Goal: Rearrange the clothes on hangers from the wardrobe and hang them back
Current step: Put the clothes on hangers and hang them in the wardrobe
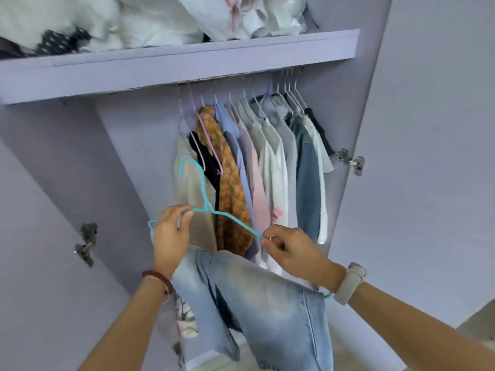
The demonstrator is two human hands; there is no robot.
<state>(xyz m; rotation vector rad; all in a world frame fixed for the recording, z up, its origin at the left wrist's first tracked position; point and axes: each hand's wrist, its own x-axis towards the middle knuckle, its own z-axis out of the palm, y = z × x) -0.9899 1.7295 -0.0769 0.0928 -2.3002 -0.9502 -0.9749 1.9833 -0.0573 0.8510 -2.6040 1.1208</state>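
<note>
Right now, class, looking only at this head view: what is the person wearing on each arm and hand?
Both forearms are bare, with no sleeves showing. The left wrist carries a dark red bracelet with a thin chain beside it. The right wrist has a watch with a pale band, and the right hand wears a thin ring on one finger.

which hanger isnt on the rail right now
The turquoise hanger: the left hand and right hand grip its two shoulders in front of the wardrobe, light jeans draped from it. The others are hooked under the shelf.
</note>
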